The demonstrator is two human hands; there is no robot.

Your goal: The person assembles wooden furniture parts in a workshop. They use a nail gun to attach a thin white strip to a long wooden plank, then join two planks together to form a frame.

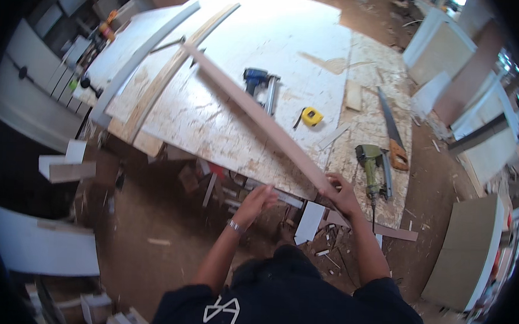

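A long, narrow brownish wood strip [262, 116] runs slantwise over the white worktable [185, 129], from the far left toward me. My right hand [341, 197] is closed around its near end at the table's front edge. My left hand [256, 204] is in the air just off that edge, fingers stretched, apart from the strip and holding nothing. Beyond the strip lie a blue nail gun [257, 80] and a yellow tape measure [312, 116]. On the right are a green nail gun [372, 165] and a handsaw [393, 131] with a wooden handle.
Two long edge pieces, one grey [141, 59] and one of bare wood [158, 86], lie across the table's left side. Another brown strip [396, 232] shows below my right hand. Offcuts litter the floor, and panels [463, 249] stand to the right.
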